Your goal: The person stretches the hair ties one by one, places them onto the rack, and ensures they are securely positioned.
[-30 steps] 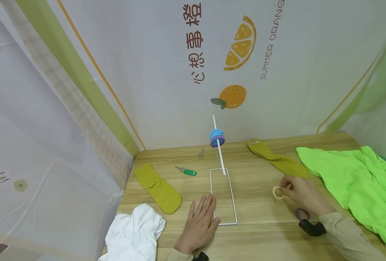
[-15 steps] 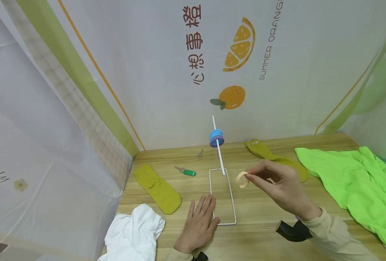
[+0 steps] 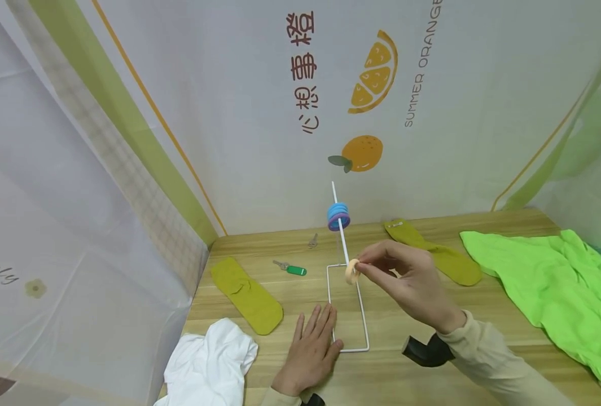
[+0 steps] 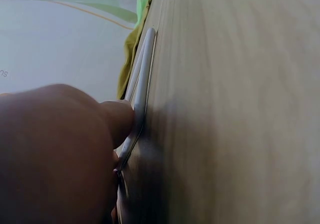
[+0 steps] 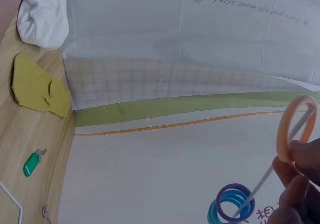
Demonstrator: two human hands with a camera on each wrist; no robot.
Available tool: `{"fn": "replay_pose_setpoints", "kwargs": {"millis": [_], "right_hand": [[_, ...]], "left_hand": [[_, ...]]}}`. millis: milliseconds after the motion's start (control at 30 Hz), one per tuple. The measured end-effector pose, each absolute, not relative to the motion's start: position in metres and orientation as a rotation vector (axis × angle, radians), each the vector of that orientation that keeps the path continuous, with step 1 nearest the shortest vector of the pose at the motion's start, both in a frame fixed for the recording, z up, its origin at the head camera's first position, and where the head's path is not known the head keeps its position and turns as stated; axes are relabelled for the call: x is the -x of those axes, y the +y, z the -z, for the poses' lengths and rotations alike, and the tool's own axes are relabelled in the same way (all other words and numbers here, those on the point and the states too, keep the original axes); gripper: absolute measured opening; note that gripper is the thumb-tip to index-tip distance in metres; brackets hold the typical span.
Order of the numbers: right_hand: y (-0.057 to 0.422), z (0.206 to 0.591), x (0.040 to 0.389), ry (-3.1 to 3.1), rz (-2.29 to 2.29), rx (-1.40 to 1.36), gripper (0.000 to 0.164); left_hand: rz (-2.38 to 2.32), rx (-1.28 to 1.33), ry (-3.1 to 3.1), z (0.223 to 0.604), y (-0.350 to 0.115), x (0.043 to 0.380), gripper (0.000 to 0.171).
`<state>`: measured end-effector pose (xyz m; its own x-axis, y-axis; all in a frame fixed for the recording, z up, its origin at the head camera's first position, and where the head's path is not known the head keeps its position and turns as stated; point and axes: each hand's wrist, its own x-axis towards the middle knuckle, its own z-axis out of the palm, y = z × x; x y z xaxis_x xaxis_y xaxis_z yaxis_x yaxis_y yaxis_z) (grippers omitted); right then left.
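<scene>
My right hand [image 3: 407, 276] pinches a pale orange ring [image 3: 351, 272] between thumb and fingertips at the near end of a white rod [image 3: 343, 242]. In the right wrist view the rod shows through the opening of the orange ring [image 5: 284, 134]; whether it is threaded I cannot tell. Several blue rings [image 3: 337, 210] and a purple ring [image 3: 338, 222] hang farther along the rod. My left hand [image 3: 307, 352] lies flat with straight fingers, resting on the left side of the stand's white wire base [image 3: 365, 321]. In the left wrist view its thumb [image 4: 117, 119] touches the wire.
To the left lie a mustard sock [image 3: 246, 296], a white cloth [image 3: 206, 363], a key with a green tag [image 3: 295, 270] and a loose key [image 3: 312, 241]. Another mustard sock [image 3: 432, 251] and a bright green cloth [image 3: 549, 282] lie on the right. A printed curtain [image 3: 259, 141] surrounds the table.
My right hand has carried the orange ring leftward from the table's right side to the rod's near end. A purple ring on the table is now hidden from view. My left hand stays put.
</scene>
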<state>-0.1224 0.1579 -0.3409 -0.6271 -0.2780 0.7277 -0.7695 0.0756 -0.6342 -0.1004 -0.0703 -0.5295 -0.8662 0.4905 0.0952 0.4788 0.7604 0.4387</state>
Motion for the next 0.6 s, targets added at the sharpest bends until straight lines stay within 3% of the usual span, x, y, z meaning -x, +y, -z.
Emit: {"fn": "replay_pose_setpoints", "kwargs": {"millis": [600], "right_hand": [[0.150, 0.341, 0.142, -1.935, -1.558, -0.933, 0.013]], "left_hand": [[-0.680, -0.810, 2.966, 0.531, -0.070, 0.100, 0.060]]}}
